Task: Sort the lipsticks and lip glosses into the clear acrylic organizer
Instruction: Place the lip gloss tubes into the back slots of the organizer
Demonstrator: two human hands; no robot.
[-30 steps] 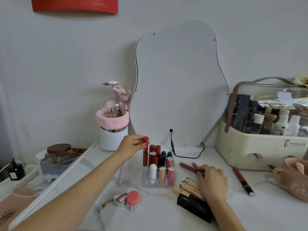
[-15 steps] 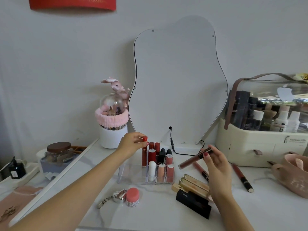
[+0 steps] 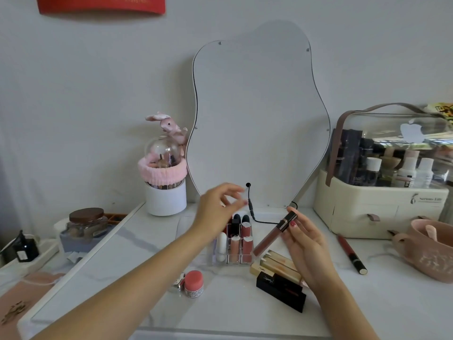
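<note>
The clear acrylic organizer [image 3: 221, 260] stands mid-table with several lipsticks and glosses upright in it, including a white tube [image 3: 221, 244] at its front. My left hand [image 3: 217, 209] hovers over the organizer's back rows, fingers spread and holding nothing; it hides the red tubes there. My right hand [image 3: 305, 239] pinches a brown lip gloss [image 3: 274, 234] with a dark gold-banded cap, tilted just right of the organizer. Gold lipstick boxes [image 3: 275, 265] and a black box [image 3: 282, 290] lie under that hand. A dark red lip pencil [image 3: 351, 255] lies further right.
A wavy mirror [image 3: 257, 114] leans on the wall behind, its black cable [image 3: 252, 209] trailing beside the organizer. A white brush cup [image 3: 164, 197] stands back left, a cream cosmetics case [image 3: 377, 207] back right, a pink bowl [image 3: 431, 251] at right. A pink-lidded jar [image 3: 193, 283] sits in front.
My left hand has let go of the red lipstick in the organizer and lifted up and right with fingers spread. My right hand picked the brown gloss up off the table and holds it raised.
</note>
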